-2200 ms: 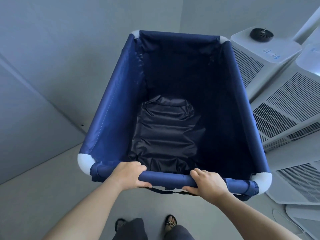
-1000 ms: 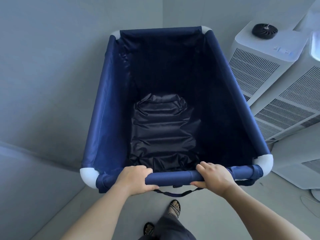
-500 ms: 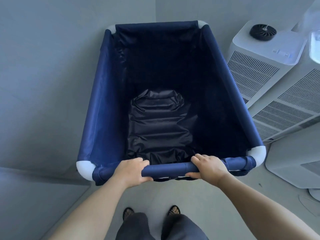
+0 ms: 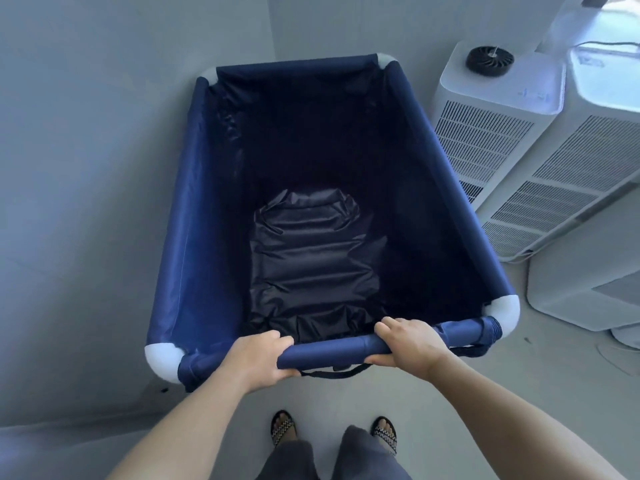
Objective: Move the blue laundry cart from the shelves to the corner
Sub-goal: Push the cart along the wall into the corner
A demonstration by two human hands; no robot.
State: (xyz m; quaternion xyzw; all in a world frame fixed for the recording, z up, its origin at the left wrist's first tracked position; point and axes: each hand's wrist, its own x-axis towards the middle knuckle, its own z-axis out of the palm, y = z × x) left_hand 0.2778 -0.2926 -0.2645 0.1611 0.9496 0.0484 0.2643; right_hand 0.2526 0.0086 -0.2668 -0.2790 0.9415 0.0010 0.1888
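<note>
The blue laundry cart (image 4: 194, 244) fills the middle of the head view, a deep navy fabric bin with white corner joints. Its far end sits in the corner where two grey walls (image 4: 86, 168) meet. Dark crumpled lining lies at its bottom; nothing else is inside. My left hand (image 4: 258, 358) grips the near rim bar left of centre. My right hand (image 4: 412, 344) grips the same bar right of centre. Both arms reach forward from the bottom of the frame.
Close along the cart's right side stand white air units with grilles (image 4: 485, 133), one topped by a black fan disc (image 4: 490, 60). A lower white unit (image 4: 581, 292) sits on the floor at right. My sandalled feet (image 4: 332, 433) stand on grey floor behind the cart.
The cart has rolled forward and swung toward the wall corner, ending close to the left wall. Both hands kept their grip on the near bar.
</note>
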